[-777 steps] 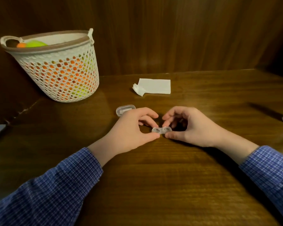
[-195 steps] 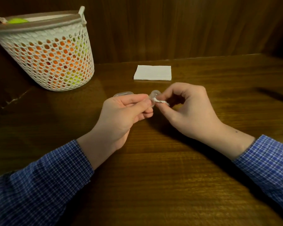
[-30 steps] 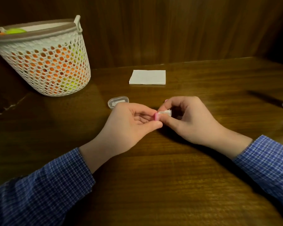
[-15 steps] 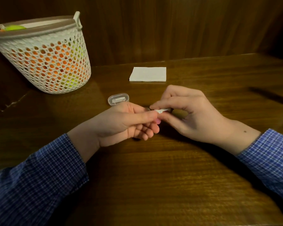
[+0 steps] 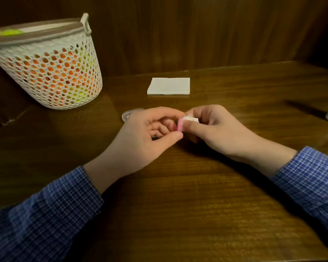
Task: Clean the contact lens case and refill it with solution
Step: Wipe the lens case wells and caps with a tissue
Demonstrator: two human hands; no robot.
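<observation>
You're mid-wipe: left hand [image 5: 140,137] grip pinching the pink cap [image 5: 179,125], right hand [image 5: 216,129] grip holding the tissue wad [image 5: 191,118]; no solution refill visible yet.

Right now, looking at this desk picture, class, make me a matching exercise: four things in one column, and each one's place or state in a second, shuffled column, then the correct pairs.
Things
1. white perforated plastic basket
2. folded white paper napkin
3. small pink round cap
4. crumpled white tissue scrap

Places or states
A. pinched in the right hand
B. lying flat near the wooden wall
C. standing at the far left of the desk, holding orange and yellow-green things
D. pinched in the left hand

Pairs: 1-C, 2-B, 3-D, 4-A
</observation>
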